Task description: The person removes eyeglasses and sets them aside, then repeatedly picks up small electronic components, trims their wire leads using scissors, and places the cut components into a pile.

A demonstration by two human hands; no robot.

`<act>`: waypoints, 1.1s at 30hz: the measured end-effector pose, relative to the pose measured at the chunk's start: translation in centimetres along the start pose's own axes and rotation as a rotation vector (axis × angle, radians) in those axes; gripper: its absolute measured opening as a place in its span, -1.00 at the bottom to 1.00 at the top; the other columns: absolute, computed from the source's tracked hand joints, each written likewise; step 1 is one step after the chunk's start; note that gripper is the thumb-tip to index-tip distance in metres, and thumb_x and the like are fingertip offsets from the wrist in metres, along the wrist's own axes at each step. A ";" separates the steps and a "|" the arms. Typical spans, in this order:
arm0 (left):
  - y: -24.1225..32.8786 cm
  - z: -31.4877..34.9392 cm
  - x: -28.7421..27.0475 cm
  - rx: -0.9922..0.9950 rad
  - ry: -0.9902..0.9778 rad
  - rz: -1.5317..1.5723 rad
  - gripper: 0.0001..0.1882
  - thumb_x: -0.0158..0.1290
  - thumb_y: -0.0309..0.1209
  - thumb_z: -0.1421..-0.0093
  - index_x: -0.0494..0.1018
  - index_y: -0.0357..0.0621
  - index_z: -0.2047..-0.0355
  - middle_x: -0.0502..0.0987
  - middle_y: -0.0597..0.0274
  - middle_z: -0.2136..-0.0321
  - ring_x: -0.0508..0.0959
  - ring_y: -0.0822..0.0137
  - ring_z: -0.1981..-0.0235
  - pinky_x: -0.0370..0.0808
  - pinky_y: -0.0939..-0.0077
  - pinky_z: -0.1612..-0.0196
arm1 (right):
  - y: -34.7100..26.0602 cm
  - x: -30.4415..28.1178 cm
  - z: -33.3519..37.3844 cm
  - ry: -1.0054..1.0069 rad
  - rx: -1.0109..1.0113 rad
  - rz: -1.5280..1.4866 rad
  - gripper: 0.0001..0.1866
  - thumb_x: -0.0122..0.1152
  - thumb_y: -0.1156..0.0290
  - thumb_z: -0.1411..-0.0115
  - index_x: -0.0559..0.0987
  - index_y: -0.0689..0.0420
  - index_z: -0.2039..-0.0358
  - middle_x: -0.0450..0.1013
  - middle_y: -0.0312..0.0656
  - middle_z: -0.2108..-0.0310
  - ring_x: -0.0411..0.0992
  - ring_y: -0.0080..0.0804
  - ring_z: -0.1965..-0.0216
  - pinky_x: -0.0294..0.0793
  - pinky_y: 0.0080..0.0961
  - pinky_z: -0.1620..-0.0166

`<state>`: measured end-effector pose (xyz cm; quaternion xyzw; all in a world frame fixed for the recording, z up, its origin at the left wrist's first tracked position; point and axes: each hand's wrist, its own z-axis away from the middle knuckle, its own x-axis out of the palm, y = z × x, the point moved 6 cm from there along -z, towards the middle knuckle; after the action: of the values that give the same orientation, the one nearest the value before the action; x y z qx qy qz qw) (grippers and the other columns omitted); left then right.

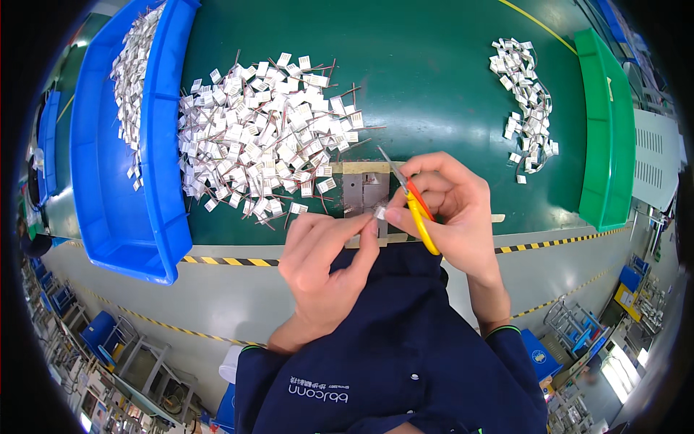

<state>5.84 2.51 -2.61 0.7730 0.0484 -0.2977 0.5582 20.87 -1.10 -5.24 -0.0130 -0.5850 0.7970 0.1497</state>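
Close in front of me, my left hand point(325, 253) and my right hand point(452, 213) meet over the near edge of the green table. Between their fingertips is a small white connector point(380, 212). My left thumb and forefinger are pinched at its left side; any wires there are too small to make out. At its other side rests my right thumb. Tucked in my right hand is a pair of scissors point(418, 211) with yellow and red handles, its pointed metal tip angled up and to the left. Beneath lies a grey metal plate point(353, 191) fixed with tape.
A large heap of white connectors with short dark wires point(260, 134) covers the table's left half, beside a blue bin point(163, 137) holding more. A smaller cluster of connectors point(531, 105) lies at right, near a green bin point(607, 130). Yellow-black tape point(224, 260) runs below the table's front edge.
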 end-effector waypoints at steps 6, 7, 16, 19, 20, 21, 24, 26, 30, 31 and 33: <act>-0.6 -0.5 0.2 0.010 0.060 -0.135 -0.83 0.20 -0.67 0.16 0.52 -0.25 0.49 0.49 0.22 0.61 0.42 0.31 0.58 0.35 0.54 0.49 | -0.7 0.5 -1.7 0.040 -0.019 0.318 -0.63 0.26 0.69 0.07 0.42 0.26 0.20 0.49 -0.26 0.49 0.45 -0.70 0.46 0.38 -0.79 0.40; -0.7 -0.6 0.3 0.016 0.068 -0.163 -0.83 0.20 -0.67 0.17 0.52 -0.24 0.49 0.48 0.23 0.60 0.42 0.32 0.58 0.35 0.53 0.48 | -0.8 0.6 -2.1 0.036 -0.021 0.319 -0.63 0.26 0.69 0.07 0.42 0.26 0.20 0.49 -0.26 0.49 0.45 -0.70 0.46 0.38 -0.79 0.40; -0.9 -0.9 0.8 0.119 0.078 -0.205 -0.81 0.18 -0.63 0.21 0.47 -0.19 0.53 0.37 0.29 0.59 0.37 0.28 0.61 0.33 0.47 0.56 | -1.1 0.1 -2.9 0.121 -0.083 0.419 -0.63 0.29 0.69 0.10 0.44 0.22 0.23 0.49 -0.29 0.51 0.43 -0.73 0.47 0.38 -0.81 0.41; -1.1 -0.9 0.9 0.093 0.062 -0.199 -0.81 0.16 -0.65 0.24 0.44 -0.19 0.56 0.34 0.28 0.61 0.35 0.28 0.63 0.31 0.46 0.58 | -1.1 0.3 -3.4 0.073 -0.075 0.377 -0.62 0.30 0.69 0.10 0.43 0.22 0.22 0.49 -0.28 0.50 0.43 -0.73 0.46 0.38 -0.82 0.41; -1.2 -0.9 0.9 0.092 0.061 -0.199 -0.81 0.16 -0.65 0.24 0.44 -0.19 0.56 0.34 0.28 0.61 0.35 0.28 0.63 0.31 0.46 0.58 | -1.1 0.5 -3.6 0.056 -0.065 0.381 -0.61 0.30 0.69 0.10 0.43 0.22 0.22 0.48 -0.28 0.50 0.43 -0.73 0.46 0.37 -0.82 0.42; -1.2 -1.0 0.9 0.095 0.052 -0.191 -0.81 0.15 -0.66 0.25 0.43 -0.19 0.57 0.33 0.27 0.62 0.33 0.28 0.63 0.29 0.45 0.59 | -1.1 0.6 -3.8 0.039 -0.056 0.385 -0.60 0.30 0.69 0.10 0.42 0.22 0.21 0.47 -0.29 0.50 0.43 -0.73 0.46 0.36 -0.82 0.43; -1.2 -1.3 0.9 0.096 0.030 -0.179 -0.80 0.14 -0.67 0.28 0.39 -0.19 0.60 0.31 0.26 0.64 0.32 0.27 0.65 0.27 0.45 0.60 | -1.2 0.7 -4.0 0.024 -0.053 0.403 -0.60 0.30 0.69 0.10 0.42 0.21 0.21 0.45 -0.30 0.50 0.41 -0.74 0.48 0.33 -0.83 0.45; -1.2 -1.5 1.0 0.093 0.015 -0.175 -0.80 0.14 -0.67 0.28 0.38 -0.19 0.62 0.30 0.26 0.65 0.31 0.27 0.65 0.26 0.45 0.60 | -1.2 0.8 -4.0 0.024 -0.045 0.390 -0.61 0.29 0.69 0.09 0.42 0.21 0.21 0.45 -0.31 0.51 0.41 -0.75 0.49 0.32 -0.83 0.46; -1.3 -1.7 1.2 0.074 -0.002 -0.157 -0.81 0.15 -0.69 0.28 0.37 -0.23 0.65 0.25 0.27 0.71 0.26 0.37 0.68 0.20 0.51 0.63 | -1.3 1.1 -3.8 0.003 -0.044 0.404 -0.64 0.23 0.70 0.07 0.42 0.22 0.21 0.44 -0.32 0.51 0.38 -0.78 0.51 0.26 -0.83 0.50; -1.3 -1.6 1.2 0.072 0.001 -0.161 -0.80 0.15 -0.68 0.28 0.35 -0.22 0.66 0.24 0.28 0.72 0.25 0.37 0.69 0.19 0.51 0.63 | -1.3 1.1 -3.7 0.005 -0.041 0.400 -0.64 0.23 0.70 0.07 0.42 0.22 0.21 0.44 -0.32 0.51 0.38 -0.78 0.51 0.26 -0.83 0.50; -1.1 -1.6 1.2 0.045 -0.009 -0.151 -0.79 0.15 -0.68 0.29 0.34 -0.22 0.68 0.22 0.28 0.73 0.23 0.38 0.70 0.17 0.51 0.64 | -1.3 1.3 -3.6 -0.016 -0.075 0.382 -0.64 0.19 0.71 0.05 0.41 0.22 0.19 0.43 -0.33 0.52 0.36 -0.80 0.52 0.22 -0.84 0.52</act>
<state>7.00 4.09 -3.80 0.7782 0.0974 -0.3433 0.5168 20.68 2.94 -4.94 -0.1231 -0.6022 0.7888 -0.0096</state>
